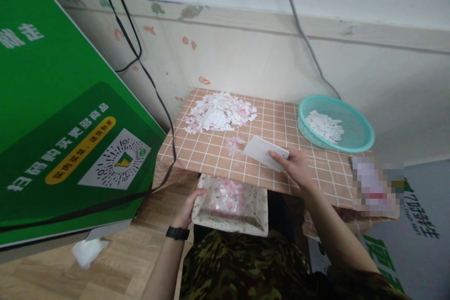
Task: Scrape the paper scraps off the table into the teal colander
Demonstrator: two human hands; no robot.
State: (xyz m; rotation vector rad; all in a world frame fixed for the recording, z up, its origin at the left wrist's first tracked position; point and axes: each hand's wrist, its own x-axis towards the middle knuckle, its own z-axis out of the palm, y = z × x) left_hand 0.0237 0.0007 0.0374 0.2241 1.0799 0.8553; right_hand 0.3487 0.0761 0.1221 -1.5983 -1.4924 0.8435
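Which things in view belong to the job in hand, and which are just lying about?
In the job, it seems:
white card, in the right hand
speckled tray, held by the left hand
large heap of scraps
small scrap patch by the card
green basket, probably

Just about:
crumpled white thing on the floor
black cable
green board

Cloth-covered table [276,124]: pinkish-white scraps [220,112], teal basket [366,133].

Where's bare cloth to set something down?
Best patch: the checked cloth between the scrap pile and teal basket, beyond the white card. Another: front left, between the pile and the cloth's near edge. Crowded: around the pink scraps at the card's tip, and the right end, where a blurred item lies near the basket.
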